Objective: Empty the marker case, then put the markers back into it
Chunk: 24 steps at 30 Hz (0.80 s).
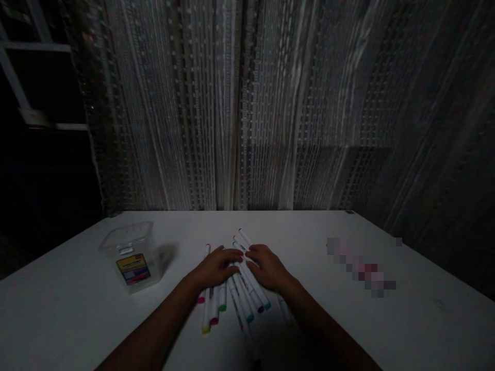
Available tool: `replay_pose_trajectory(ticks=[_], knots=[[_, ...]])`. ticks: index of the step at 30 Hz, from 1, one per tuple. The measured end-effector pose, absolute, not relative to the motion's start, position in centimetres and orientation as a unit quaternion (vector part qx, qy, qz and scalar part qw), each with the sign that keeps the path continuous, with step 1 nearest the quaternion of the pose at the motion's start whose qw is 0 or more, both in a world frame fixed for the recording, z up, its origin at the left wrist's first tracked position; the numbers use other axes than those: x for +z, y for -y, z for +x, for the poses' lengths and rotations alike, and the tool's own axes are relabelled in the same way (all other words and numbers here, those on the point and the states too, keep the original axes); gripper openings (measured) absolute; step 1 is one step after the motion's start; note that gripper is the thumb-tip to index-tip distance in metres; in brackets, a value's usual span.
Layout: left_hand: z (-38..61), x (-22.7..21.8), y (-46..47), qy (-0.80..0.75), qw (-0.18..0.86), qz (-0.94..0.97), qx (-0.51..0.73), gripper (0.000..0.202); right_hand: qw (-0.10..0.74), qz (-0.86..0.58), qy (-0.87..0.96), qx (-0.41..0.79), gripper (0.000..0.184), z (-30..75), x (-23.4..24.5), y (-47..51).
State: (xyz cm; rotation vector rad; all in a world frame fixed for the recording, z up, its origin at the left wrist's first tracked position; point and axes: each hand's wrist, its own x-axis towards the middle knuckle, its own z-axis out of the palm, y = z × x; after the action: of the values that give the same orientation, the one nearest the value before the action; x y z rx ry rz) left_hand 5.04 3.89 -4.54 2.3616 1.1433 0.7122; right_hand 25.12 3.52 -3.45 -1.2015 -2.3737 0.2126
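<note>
Several white markers [242, 293] with coloured ends lie in a loose, overlapping bunch on the white table. My left hand [218, 267] rests over the left part of the bunch, its fingers curled onto the barrels. From the other side my right hand [266, 267] bends its fingers against the upper markers, its fingertips close to those of my left hand. Yellow, green, pink and blue ends stick out below the hands. One yellow-ended marker [285, 310] lies partly beneath my right wrist. The hands hide the middle of the bunch.
A clear plastic box [149, 257] with a latch and a yellow-and-blue label stands on the table [77, 288] at the left. A pixelated pinkish item [361, 268] lies at the right. A patterned curtain [240, 113] hangs behind the table's far edge. The light is dim.
</note>
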Motion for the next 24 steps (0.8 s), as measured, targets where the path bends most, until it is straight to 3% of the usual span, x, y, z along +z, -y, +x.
replay_pose_trajectory(ticks=[13, 18, 24], knots=[[4.0, -4.8, -4.0, -0.496, 0.116, 0.832, 0.221, 0.063, 0.113, -0.466, 0.877, 0.031, 0.025, 25.1, -0.7, -1.9], [3.9, -4.7, -4.6, -0.456, 0.156, 0.844, 0.235, 0.052, 0.113, -0.474, 0.872, 0.037, 0.027, 25.0, -0.6, -1.8], [4.2, -4.8, -4.4, -0.465, 0.134, 0.816, 0.315, 0.035, 0.152, -0.485, 0.86, 0.041, 0.027, 25.0, -0.9, -2.0]])
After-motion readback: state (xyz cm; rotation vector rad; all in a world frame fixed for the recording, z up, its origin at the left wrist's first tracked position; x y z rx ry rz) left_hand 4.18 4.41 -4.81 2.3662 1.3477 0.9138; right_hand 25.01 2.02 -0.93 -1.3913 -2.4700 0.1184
